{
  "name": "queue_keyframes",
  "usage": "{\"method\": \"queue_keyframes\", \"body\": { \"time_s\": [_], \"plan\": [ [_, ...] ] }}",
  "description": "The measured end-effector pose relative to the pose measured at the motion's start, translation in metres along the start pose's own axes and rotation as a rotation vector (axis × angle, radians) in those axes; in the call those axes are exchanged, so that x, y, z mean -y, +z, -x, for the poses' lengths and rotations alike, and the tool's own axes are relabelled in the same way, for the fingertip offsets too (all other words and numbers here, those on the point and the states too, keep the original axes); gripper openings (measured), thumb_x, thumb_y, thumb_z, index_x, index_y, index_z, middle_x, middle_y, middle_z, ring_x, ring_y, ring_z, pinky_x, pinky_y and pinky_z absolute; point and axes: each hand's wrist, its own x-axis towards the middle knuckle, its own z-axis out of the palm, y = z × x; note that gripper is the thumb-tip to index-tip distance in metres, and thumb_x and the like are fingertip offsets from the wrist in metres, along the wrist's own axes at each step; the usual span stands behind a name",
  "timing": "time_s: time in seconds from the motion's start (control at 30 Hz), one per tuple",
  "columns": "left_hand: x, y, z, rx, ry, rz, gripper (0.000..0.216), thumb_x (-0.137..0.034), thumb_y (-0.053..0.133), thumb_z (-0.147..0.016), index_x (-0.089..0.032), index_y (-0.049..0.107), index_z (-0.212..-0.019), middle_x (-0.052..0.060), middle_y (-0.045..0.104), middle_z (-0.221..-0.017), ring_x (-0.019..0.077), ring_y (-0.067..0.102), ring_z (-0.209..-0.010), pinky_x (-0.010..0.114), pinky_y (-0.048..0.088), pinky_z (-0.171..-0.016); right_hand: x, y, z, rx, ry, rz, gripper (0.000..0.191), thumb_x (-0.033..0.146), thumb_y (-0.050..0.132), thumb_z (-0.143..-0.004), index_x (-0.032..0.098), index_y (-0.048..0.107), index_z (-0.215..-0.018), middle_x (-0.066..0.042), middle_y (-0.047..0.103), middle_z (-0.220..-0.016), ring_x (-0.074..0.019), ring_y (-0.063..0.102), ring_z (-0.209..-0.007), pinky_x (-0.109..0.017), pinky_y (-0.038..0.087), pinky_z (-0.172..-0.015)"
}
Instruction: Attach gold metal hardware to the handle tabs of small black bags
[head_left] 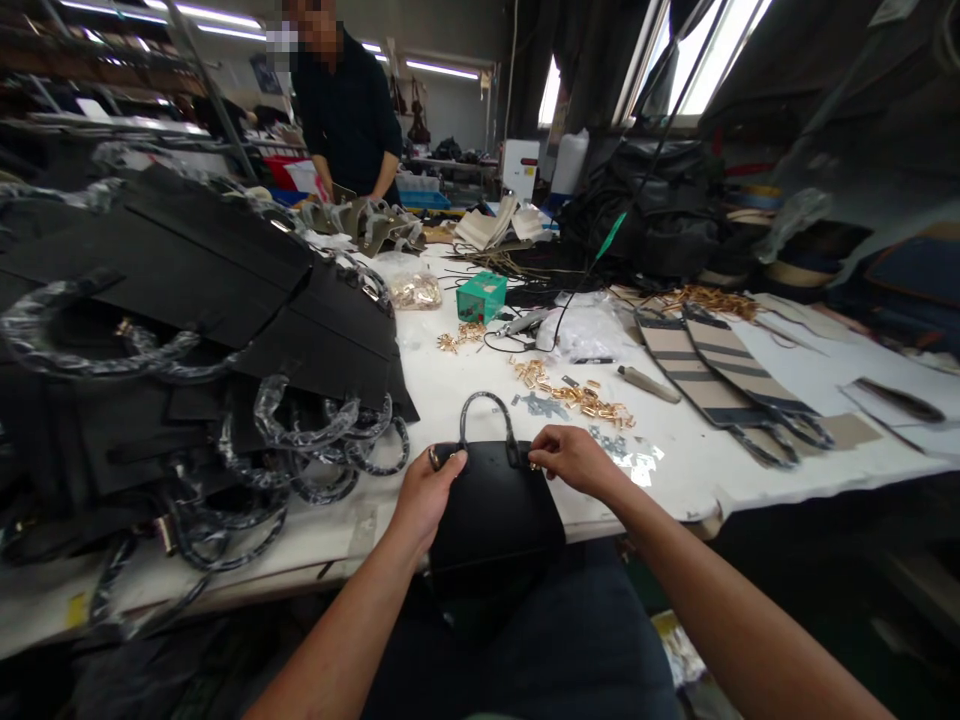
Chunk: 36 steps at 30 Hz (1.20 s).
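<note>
A black handbag panel [491, 500] with a curved, plastic-wrapped handle [486, 398] hangs over the table's front edge toward my lap. My left hand [429, 490] grips its upper left corner, thumb on the front face by the handle's base. At the upper right corner, my right hand [566, 457] pinches with its fingertips. A small gold-coloured fitting shows there, partly hidden by the fingers. Beyond the right hand lie scattered gold metal fittings [592, 402] and thin silver plates [637, 458].
Black bag panels with wrapped handles [322, 350] are piled on the left. A green box [481, 297] stands mid-table. A grey-handled tool [649, 384] and striped beige panels [712, 370] lie to the right. Another person [349, 110] stands across the table, at the back.
</note>
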Motion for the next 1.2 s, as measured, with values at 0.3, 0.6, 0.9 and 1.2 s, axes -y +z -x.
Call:
{"method": "queue_keyframes", "body": {
  "time_s": [0.3,0.6,0.9,1.2],
  "plan": [
    [0.001,0.001,-0.001,-0.015,-0.016,-0.011,0.031,-0.042,0.080,-0.067,-0.017,0.069,-0.080,0.001,0.069,-0.075,0.0175,0.062,-0.071,0.028,0.046,-0.069,0.008,-0.003,-0.003,-0.001,-0.052,0.162,0.004,0.020,0.065,-0.076,0.022,0.066,-0.073,0.003,0.066,-0.061,-0.0137,0.061,-0.055,-0.023,0.042,-0.055],
    [0.001,-0.001,-0.002,0.000,-0.027,0.001,0.033,-0.043,0.080,-0.067,-0.017,0.068,-0.084,0.002,0.070,-0.077,0.0185,0.062,-0.073,0.029,0.048,-0.069,0.007,0.008,-0.009,-0.034,-0.088,0.322,0.006,0.018,0.066,-0.076,0.023,0.068,-0.075,0.001,0.069,-0.070,-0.0164,0.059,-0.067,-0.026,0.036,-0.061],
    [0.000,-0.007,0.005,0.033,0.067,-0.052,0.032,-0.040,0.075,-0.075,-0.020,0.070,-0.100,0.003,0.071,-0.091,0.0186,0.063,-0.086,0.028,0.047,-0.080,0.002,-0.001,-0.003,0.075,-0.112,0.223,0.017,0.028,0.062,-0.081,0.023,0.071,-0.095,0.002,0.067,-0.074,-0.0150,0.061,-0.069,-0.025,0.043,-0.063],
    [0.002,-0.007,0.005,0.035,0.087,-0.098,0.027,-0.041,0.072,-0.078,-0.023,0.069,-0.098,0.001,0.070,-0.090,0.0177,0.062,-0.085,0.026,0.047,-0.079,-0.007,-0.004,-0.011,0.145,-0.060,0.090,0.020,0.026,0.067,-0.073,0.023,0.069,-0.093,0.005,0.062,-0.066,-0.0136,0.057,-0.061,-0.024,0.041,-0.057]
  ]
}}
